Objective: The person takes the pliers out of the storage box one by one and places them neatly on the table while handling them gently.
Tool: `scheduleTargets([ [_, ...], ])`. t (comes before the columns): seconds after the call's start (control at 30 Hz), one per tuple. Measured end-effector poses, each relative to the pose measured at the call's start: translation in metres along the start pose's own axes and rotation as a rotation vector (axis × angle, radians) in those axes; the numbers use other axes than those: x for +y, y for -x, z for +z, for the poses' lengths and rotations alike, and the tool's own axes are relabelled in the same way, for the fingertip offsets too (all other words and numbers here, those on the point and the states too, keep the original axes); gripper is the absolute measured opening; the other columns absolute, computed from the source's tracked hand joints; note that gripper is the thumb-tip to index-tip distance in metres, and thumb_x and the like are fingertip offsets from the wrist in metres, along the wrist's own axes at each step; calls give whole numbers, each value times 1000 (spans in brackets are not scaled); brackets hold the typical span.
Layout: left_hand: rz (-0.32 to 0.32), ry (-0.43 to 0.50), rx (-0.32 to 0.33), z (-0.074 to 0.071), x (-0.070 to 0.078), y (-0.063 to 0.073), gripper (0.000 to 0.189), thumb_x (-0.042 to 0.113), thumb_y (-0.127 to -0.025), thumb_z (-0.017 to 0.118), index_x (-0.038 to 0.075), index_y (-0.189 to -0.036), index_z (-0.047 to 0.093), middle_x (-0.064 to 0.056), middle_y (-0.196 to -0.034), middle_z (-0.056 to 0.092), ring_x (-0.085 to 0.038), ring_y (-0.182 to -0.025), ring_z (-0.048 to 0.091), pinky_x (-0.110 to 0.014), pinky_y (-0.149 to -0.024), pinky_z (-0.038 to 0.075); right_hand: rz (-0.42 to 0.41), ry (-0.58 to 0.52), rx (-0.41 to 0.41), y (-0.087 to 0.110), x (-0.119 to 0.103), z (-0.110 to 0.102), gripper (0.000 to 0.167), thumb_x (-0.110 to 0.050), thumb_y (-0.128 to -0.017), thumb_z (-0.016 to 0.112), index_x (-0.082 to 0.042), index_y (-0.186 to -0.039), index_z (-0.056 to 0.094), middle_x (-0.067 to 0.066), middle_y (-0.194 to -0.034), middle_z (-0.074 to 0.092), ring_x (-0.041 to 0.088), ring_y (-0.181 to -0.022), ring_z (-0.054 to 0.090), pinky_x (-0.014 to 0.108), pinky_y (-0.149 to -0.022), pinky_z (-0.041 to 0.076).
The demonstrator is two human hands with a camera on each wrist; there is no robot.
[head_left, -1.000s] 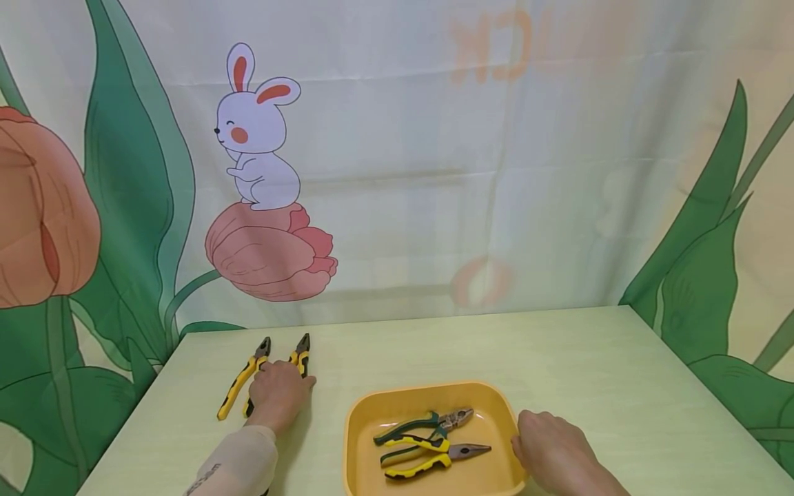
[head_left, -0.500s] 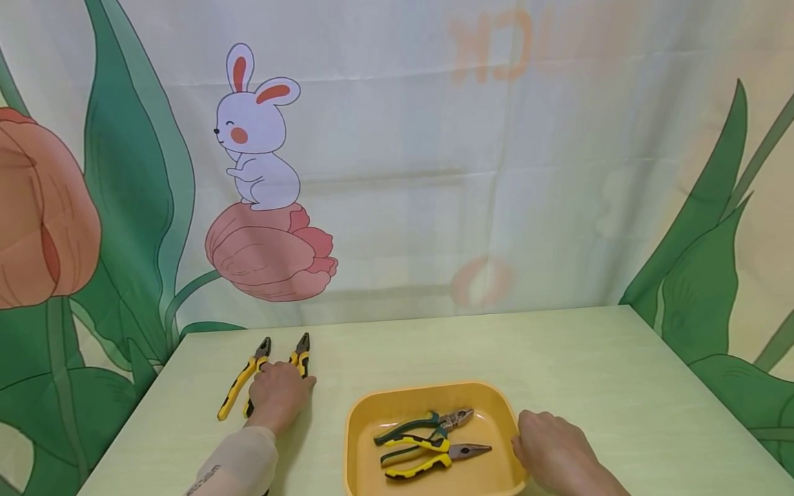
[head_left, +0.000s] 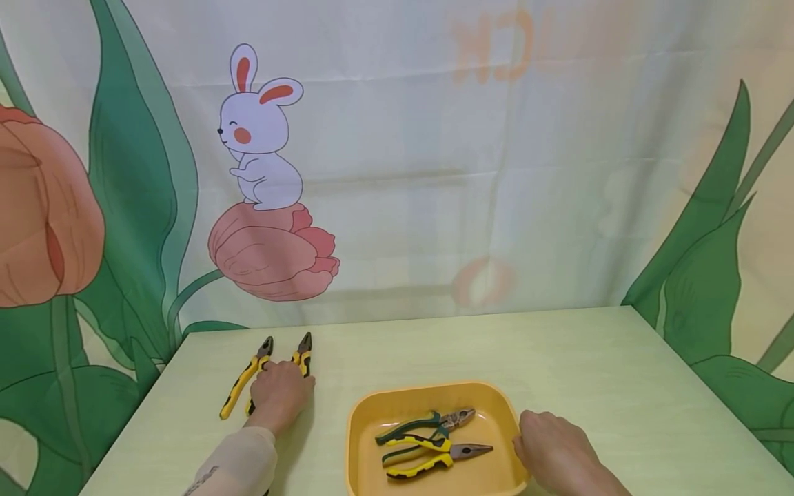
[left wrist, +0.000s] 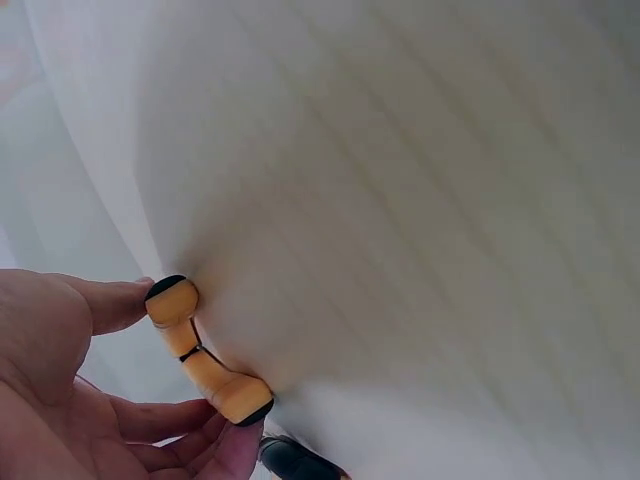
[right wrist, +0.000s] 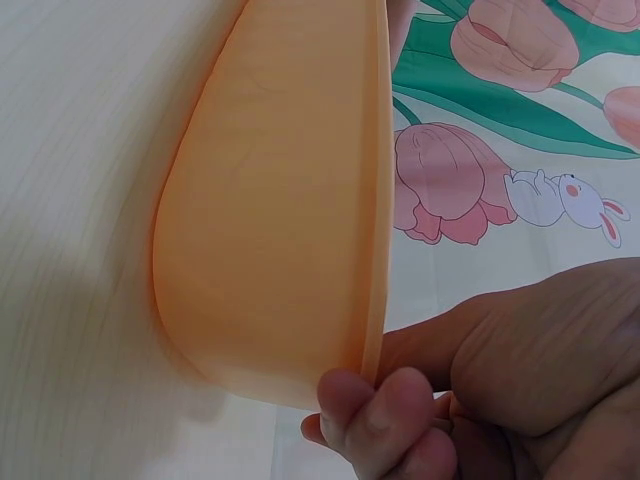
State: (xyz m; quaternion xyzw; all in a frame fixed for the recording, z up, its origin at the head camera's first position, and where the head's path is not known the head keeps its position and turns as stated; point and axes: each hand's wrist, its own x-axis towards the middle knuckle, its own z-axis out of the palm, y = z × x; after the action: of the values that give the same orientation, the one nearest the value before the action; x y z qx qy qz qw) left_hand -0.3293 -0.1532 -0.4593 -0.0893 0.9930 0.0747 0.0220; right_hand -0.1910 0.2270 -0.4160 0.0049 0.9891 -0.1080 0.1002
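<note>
My left hand [head_left: 282, 396] is over a pair of yellow-and-black pliers [head_left: 304, 358] at the table's left side. In the left wrist view, its thumb and fingers pinch the pliers' two yellow handles [left wrist: 210, 368] from both sides. The dark pliers head points towards the back wall. Just left lies a second yellow-and-black pair of pliers [head_left: 238, 387]. My right hand [head_left: 558, 448] grips the right rim of a yellow plastic tray [head_left: 428, 391], thumb inside and fingers outside. Inside the tray are green-handled pliers [head_left: 457, 418] and yellow-and-black long-nose pliers [head_left: 469, 451], the latter partly on top.
The pale green tabletop [head_left: 589, 365] reaches back to a hanging cloth [head_left: 397, 207] printed with a rabbit and tulips. In the left wrist view, a dark rounded end [left wrist: 297, 458] shows close below the fingers.
Both hands keep their places on the pliers and the tray. Only the head view has shifted very slightly.
</note>
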Motion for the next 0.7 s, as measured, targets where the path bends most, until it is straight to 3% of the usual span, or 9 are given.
scheduleTargets([
  [0.37, 52, 0, 16, -9, -2, 6, 46, 32, -98, 72, -13, -106, 66, -24, -91, 60, -35, -78, 61, -55, -73, 55, 6, 3, -3, 0, -1, -1, 25, -13, -98, 67, -8, -77, 55, 4, -66, 52, 17, -57, 49, 30, -55, 42],
  [0.7, 84, -9, 18, -17, -2, 10, 39, 26, -95, 75, -11, -103, 65, -19, -86, 58, -30, -70, 57, -48, -67, 55, 15, 15, -14, 1, -3, -3, 27, -13, -98, 67, -8, -75, 55, 4, -66, 53, 17, -57, 50, 29, -55, 43],
])
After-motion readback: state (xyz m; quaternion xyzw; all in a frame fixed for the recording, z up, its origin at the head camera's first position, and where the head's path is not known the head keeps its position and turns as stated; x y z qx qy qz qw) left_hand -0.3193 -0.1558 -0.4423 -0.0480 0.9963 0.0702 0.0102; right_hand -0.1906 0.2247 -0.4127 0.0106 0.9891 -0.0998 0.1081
